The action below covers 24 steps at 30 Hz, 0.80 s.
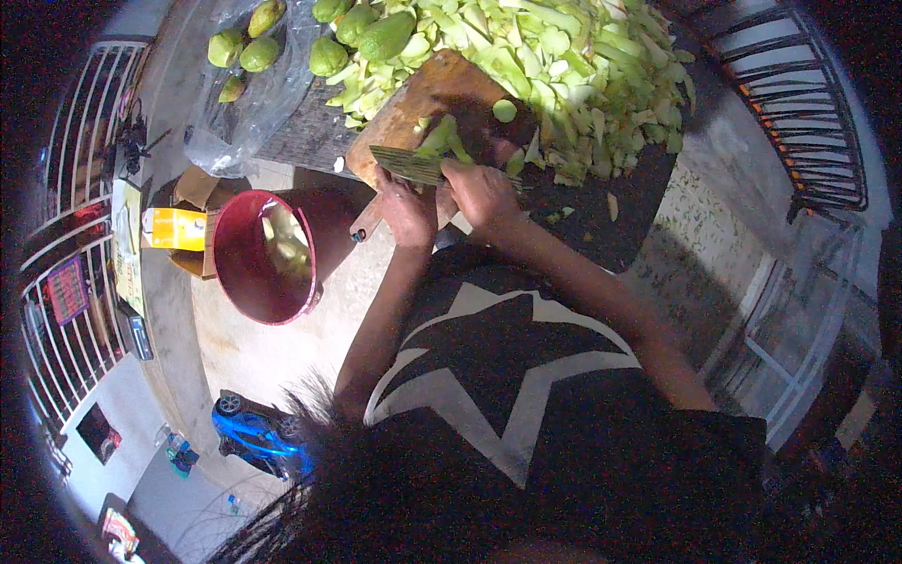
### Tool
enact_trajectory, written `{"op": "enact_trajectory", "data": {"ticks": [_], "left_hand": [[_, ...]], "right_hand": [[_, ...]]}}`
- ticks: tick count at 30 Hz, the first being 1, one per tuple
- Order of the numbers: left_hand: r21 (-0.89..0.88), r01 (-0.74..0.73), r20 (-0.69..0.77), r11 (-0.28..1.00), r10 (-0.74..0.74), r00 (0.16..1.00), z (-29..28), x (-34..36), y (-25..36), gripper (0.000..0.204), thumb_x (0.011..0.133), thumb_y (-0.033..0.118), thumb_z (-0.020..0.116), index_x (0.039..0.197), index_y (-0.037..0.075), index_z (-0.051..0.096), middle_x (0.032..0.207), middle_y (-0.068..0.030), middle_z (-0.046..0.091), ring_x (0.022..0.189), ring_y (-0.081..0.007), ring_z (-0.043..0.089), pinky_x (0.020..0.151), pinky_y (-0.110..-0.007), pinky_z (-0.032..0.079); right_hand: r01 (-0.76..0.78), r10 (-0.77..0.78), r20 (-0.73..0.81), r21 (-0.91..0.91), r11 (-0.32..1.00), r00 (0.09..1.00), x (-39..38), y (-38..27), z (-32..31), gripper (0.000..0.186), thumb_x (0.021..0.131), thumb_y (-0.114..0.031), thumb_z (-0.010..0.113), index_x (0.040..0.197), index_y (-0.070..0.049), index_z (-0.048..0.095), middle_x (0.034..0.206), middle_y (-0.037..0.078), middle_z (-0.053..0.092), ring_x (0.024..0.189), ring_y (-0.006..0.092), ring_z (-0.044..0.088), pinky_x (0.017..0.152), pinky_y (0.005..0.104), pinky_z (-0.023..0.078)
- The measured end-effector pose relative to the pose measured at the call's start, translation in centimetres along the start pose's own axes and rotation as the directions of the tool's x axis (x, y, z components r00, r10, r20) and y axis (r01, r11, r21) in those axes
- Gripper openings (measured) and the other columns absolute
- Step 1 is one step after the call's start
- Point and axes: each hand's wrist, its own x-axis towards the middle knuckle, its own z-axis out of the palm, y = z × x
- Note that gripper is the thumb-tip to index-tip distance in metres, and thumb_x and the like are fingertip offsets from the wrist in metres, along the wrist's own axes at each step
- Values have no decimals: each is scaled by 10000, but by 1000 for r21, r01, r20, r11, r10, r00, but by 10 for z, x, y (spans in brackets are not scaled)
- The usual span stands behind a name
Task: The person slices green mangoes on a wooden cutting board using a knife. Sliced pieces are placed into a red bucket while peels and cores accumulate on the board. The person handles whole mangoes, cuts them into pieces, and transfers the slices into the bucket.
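A flat, blade-like thing with green and dark stripes [409,165] lies across both hands, over the near part of a wooden cutting board [399,117]. My left hand [407,209] is closed at its near edge, and my right hand [481,195] is closed at its right end. Just beyond the fingers, green pieces [446,141] rest on the board. A round pale-green slice [505,111] sits farther right. Beside my left wrist, a brown wooden handle [367,218] sticks out; whether it belongs to the board cannot be told. Most fingertips are hidden.
Beyond the board spreads a large heap of green peelings [564,66]. Whole green fruits [385,38] lie left of it, several on a clear plastic sheet [235,117]. A red bucket [230,273] with pale pieces stands left, near a yellow carton [177,228] and a blue toy car [258,434].
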Motion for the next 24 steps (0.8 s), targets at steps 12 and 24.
{"op": "enact_trajectory", "data": {"ticks": [12,24], "left_hand": [[98,-5,50,995,0,999,-12,-5,10,563,692,78,697,1186,-3,439,1085,-196,420,931,-380,533,785,-417,454],[81,-117,76,990,111,991,-8,-6,2,422,738,55,627,1102,-48,441,1082,-226,431,895,-395,550,726,-443,466]], "right_hand": [[-75,64,110,103,992,992,-11,18,-12,150,821,-165,527,917,-51,511,687,199,583,667,397,583,577,498,450],[-2,2,40,-9,1000,999,-24,6,-1,138,796,-135,548,845,-24,483,759,192,571,741,378,577,620,473,453]]}}
